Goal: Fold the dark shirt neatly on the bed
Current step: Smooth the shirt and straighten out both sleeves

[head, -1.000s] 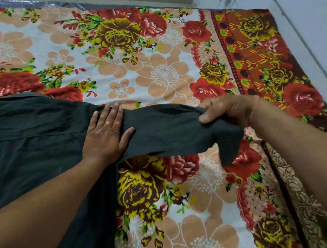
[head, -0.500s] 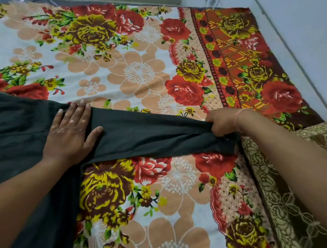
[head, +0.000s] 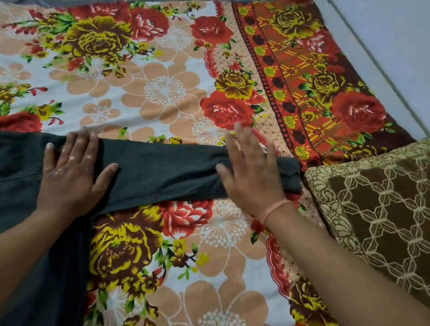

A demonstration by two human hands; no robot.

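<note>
Spread across the bed [head: 167,89]: a bedsheet [head: 129,74] printed with large red, yellow and peach flowers on a pale ground, bordered on the right by a dark red band of roses and lattice. At the right edge, on top of the sheet: a brown cushion [head: 392,213], velvety, overlaid with a cream lace-like net of diamond shapes and a scrolled rim. Just beside the cushion's upper left corner: the cuff end of the sleeve [head: 163,172], close enough to look like touching. Beyond the bed's right side, a pale wall [head: 403,19] with a thin ridge running along it.

Lying flat over the left part of the bed: the dark shirt [head: 13,199], matte charcoal cloth, soft and unpatterned, with a faint seam line across the body. Stretched out to the right from it, the sleeve, a long tapering band, smooth in the middle, doubled at the cuff.

Left hand [head: 73,176] open and flat, fingers spread, palm down where sleeve joins body, thumb angled toward the sleeve. Right hand [head: 250,170] likewise open and flat, fingers spread and slightly blurred, laid on the sleeve near the cuff, gripping nothing. Around the right wrist, a thin pinkish thread [head: 274,209].
</note>
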